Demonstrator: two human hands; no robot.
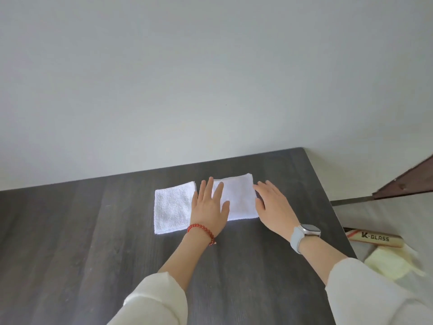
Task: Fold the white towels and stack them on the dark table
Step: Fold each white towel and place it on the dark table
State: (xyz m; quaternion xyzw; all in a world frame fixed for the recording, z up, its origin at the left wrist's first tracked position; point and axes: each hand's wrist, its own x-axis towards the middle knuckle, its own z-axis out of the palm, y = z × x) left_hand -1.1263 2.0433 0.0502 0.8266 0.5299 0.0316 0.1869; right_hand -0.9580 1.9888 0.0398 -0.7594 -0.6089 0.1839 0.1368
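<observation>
On the dark table (93, 231), near its far edge: two folded white towels side by side, left towel (172, 207) and right towel (239, 198). Left hand (209, 207) flat, fingers spread, across both. Right hand (274, 207) open, fingers straight, at the right towel's right edge.

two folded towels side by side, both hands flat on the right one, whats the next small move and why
Probably lift the right towel and set it on the left towel. Both look folded and lie side by side on the table, not stacked; the left hand and right hand rest open at its edges.
</observation>
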